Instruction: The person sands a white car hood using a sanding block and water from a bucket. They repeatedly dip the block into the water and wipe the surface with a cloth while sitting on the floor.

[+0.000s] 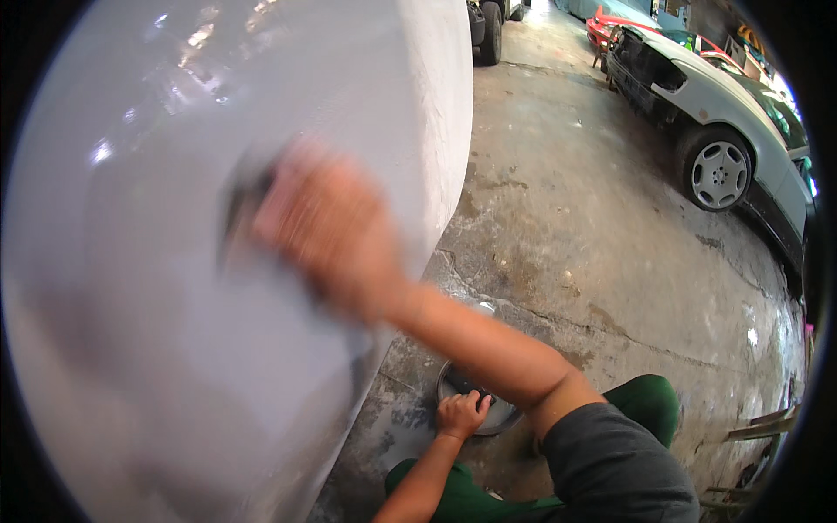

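Observation:
My right hand (327, 222), smeared by motion, is at the large pale grey, glossy car body panel (174, 349) that fills the left side. A dark, flat pad (247, 205) shows at its fingers, against the panel; blur hides its exact kind. Lower down, my left hand (460, 415) is at a round basin (504, 427) on the floor. Its fingers are curled around a dark object (462, 381) over the basin, whose kind I cannot make out. My right forearm covers part of the basin.
A pale car (724, 96) with its front end stripped stands at the right, its silver wheel (718, 171) facing me. Another vehicle's tyre (491, 33) shows at the back. The concrete floor (575, 218) is cracked and wet in patches. Wooden pieces (763, 429) stand at the right edge.

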Tool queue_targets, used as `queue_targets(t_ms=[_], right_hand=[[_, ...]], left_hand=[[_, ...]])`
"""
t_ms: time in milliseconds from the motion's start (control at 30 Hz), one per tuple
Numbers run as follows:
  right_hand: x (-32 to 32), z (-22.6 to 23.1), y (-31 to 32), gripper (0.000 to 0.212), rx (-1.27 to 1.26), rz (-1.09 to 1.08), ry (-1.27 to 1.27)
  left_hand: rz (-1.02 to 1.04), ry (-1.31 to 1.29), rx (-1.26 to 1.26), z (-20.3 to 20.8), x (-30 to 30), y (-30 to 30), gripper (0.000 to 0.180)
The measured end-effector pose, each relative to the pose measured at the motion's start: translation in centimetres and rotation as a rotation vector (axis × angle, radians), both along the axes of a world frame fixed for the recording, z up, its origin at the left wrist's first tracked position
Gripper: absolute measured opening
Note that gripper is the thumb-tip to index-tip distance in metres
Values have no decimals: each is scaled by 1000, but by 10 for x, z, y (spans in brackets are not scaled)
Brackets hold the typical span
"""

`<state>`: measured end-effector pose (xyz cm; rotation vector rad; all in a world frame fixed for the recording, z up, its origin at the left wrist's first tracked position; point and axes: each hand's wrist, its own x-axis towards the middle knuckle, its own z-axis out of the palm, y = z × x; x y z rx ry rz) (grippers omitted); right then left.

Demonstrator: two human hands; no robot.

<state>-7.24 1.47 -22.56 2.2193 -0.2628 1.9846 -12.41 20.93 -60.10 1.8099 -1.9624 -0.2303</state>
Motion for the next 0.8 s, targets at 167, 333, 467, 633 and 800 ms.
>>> queue_targets(t_ms=[167,333,467,633,800], right_hand=[[-35,-43,-72,41,4,-102,53],[-7,-43,-30,40,238,141,-286],[-6,-81,14,39,7,132,-27],[-25,-86,-63,46,666,156,-558],[0,-129,85,41,344,219,-134]], left_hand=[[-22,48,13,8,-20,-4,33],[-30,18,31,-11,-10,-1,32],[-7,5,-143,-5,-2,-1,29],[-13,-7,273,5,-15,5,31],[-129,62,216,54,-20,-1,25]])
